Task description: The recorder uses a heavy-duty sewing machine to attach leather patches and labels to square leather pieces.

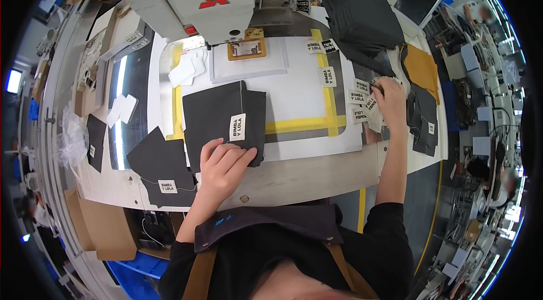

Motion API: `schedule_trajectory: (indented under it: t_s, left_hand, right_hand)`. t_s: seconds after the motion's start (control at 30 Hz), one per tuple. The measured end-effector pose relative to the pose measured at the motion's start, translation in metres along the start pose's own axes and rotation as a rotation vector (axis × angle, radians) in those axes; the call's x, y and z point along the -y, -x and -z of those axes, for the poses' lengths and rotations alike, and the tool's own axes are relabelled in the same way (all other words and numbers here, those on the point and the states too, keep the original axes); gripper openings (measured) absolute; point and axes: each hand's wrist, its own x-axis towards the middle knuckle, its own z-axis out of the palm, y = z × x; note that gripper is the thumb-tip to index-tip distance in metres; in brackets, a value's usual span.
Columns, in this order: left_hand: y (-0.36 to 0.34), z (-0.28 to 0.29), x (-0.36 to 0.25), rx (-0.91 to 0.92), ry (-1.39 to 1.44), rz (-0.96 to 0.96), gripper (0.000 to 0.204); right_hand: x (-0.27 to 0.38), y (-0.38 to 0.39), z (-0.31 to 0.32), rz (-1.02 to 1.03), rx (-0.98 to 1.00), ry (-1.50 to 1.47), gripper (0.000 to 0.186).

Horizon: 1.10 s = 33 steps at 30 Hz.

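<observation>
My left hand point(224, 169) lies with its fingers spread on a black fabric piece point(215, 113) at the front of the white work plate. A white printed label point(237, 127) sits on that piece, just beyond my fingertips, with a thin thread running up from it. To the right, my right hand point(390, 99) is closed in a pinch over a loose pile of white labels point(357, 96). What its fingertips grip is too small to make out. Another labelled black piece point(164, 170) with a trailing thread lies left of my left hand.
A white sewing machine head point(206, 0) overhangs the plate, with a clear clamp frame point(249, 68) below. Yellow tape point(305, 124) borders the plate. A tall stack of black pieces point(362, 17) stands back right, beside mustard fabric point(422, 71). White cards point(188, 68) lie at left.
</observation>
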Motion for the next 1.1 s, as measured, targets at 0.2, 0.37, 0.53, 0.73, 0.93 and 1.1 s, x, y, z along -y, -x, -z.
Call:
schedule_trajectory:
  t_s: [0.2,0.37,0.53,0.73,0.93,1.1]
  left_hand:
    - [-0.007,0.000,-0.003,-0.047,-0.002,-0.013,0.032]
    - [-0.012,-0.003,-0.006,-0.080,-0.028,-0.050,0.031]
    - [-0.029,-0.010,-0.019,-0.059,0.031,-0.015,0.033]
    - [-0.040,-0.031,-0.029,-0.006,0.059,-0.076,0.031]
    - [-0.039,-0.036,-0.029,-0.013,0.069,-0.076,0.029]
    - [-0.039,-0.037,-0.028,-0.046,0.075,-0.072,0.028]
  right_hand:
    - [0.017,-0.030,0.011,-0.175,-0.257,-0.326,0.022]
    - [0.100,-0.078,0.027,0.199,-0.161,-0.330,0.025]
    - [0.146,-0.091,0.009,0.391,0.228,-0.123,0.035]
    - [0.149,-0.110,-0.048,0.808,0.070,0.147,0.035]
    - [0.157,-0.115,-0.077,0.870,-0.162,0.192,0.031]
    - [0.151,-0.119,-0.084,1.024,-0.252,0.172,0.018]
